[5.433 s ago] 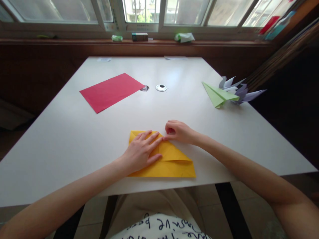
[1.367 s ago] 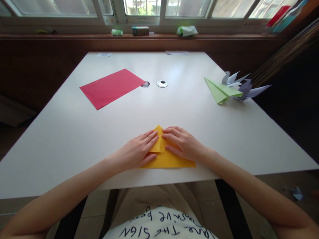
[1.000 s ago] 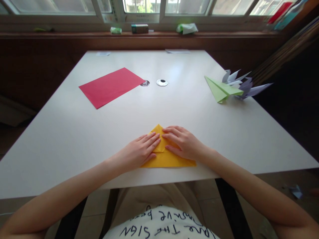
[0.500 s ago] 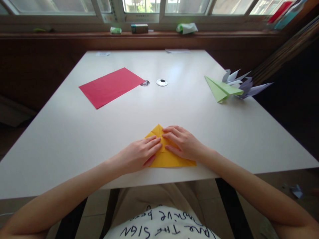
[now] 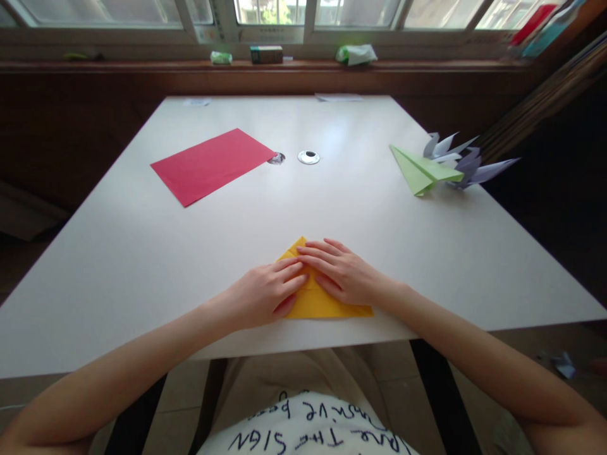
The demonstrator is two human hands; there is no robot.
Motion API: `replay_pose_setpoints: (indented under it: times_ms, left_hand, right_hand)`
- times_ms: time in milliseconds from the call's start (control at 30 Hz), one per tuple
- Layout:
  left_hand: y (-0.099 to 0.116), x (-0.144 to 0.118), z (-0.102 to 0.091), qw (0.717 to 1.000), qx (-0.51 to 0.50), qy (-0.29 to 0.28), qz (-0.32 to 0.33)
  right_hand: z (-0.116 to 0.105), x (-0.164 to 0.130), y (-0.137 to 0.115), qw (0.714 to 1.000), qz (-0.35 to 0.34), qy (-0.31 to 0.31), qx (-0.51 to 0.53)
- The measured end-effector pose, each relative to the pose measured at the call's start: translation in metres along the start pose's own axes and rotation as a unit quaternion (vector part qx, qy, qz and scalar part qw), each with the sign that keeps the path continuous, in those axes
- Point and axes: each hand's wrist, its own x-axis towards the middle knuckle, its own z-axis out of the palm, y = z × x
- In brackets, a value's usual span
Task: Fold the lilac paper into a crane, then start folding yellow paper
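A folded sheet of yellow paper (image 5: 327, 308) lies flat near the table's front edge, its pointed tip facing away from me. My left hand (image 5: 272, 289) rests over its left side, fingers stretched across the folds. From the right, my right hand (image 5: 344, 272) lies on the upper part of the paper with its fingers extended and flat. The fingertips of both hands come close together at the paper's middle and hide part of the creases there.
A red sheet of paper (image 5: 211, 165) lies at the back left, beside two round table fittings, one of them a metal ring (image 5: 309, 157). On the right sit a green paper plane (image 5: 422, 167) and folded paper cranes (image 5: 469, 167). Small packets (image 5: 356, 54) line the windowsill.
My right hand has slid a little to the left across the yellow paper, its fingertips now covering more near the tip. My left hand stays almost in place.
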Motion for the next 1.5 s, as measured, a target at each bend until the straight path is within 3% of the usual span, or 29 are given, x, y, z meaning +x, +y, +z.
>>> replay_pose_setpoints:
  times_ms: [167,533,733,833,933,1200,1367,1500]
  left_hand:
    - [0.000,-0.002,0.002,1.000,-0.002,0.007,0.003]
    - [-0.002,-0.001,-0.005,0.998,-0.058,0.007,-0.022]
    - [-0.015,0.005,-0.003,0.989,-0.126,0.038,-0.071]
    - [-0.024,0.005,0.000,0.982,-0.171,0.046,-0.065]
    - [-0.032,0.004,-0.001,0.983,-0.175,0.025,-0.053]
    - [-0.046,-0.005,-0.005,0.984,-0.133,-0.109,-0.054]
    - [-0.049,-0.009,-0.002,0.986,-0.089,-0.121,-0.069]
    - [-0.048,-0.009,-0.005,0.993,-0.051,-0.086,-0.058]
  right_hand:
    - [-0.003,0.006,-0.003,0.999,0.042,-0.010,-0.010]
    - [-0.002,0.010,-0.004,0.999,0.047,-0.005,0.001]
    - [0.002,0.010,-0.004,0.998,0.062,-0.001,-0.015]
    - [0.004,0.010,-0.004,0.998,0.064,0.007,-0.011]
    - [0.004,0.011,-0.005,0.998,0.064,0.010,-0.013]
    - [0.004,0.010,-0.005,0.997,0.066,0.006,-0.027]
    - [0.005,0.009,-0.005,0.997,0.066,0.006,-0.027]
    - [0.005,0.009,-0.005,0.997,0.071,0.008,-0.029]
